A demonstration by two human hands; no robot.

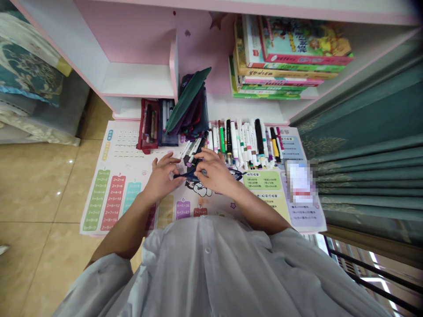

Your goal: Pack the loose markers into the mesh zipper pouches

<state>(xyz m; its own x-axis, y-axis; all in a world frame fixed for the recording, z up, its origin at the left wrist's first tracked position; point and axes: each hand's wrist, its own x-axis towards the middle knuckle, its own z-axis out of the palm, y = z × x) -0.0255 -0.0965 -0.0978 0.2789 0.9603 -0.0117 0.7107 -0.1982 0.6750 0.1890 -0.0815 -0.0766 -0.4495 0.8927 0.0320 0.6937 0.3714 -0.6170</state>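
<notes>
Head view: marker pens [246,143] beside fabric pouches [188,103].

L hand [161,179] & R hand [214,171] both on dark pen [189,176], over times-table mat [109,198], row of markers [247,141] just ahead.

1. A slim dark blue object [187,176], too shaded to identify, stretches level between the left hand [161,178] and right hand [214,169], above a printed times-table mat [112,149].
2. Capped felt markers [244,143], mostly white, lie packed side by side at 12 o'clock.
</notes>
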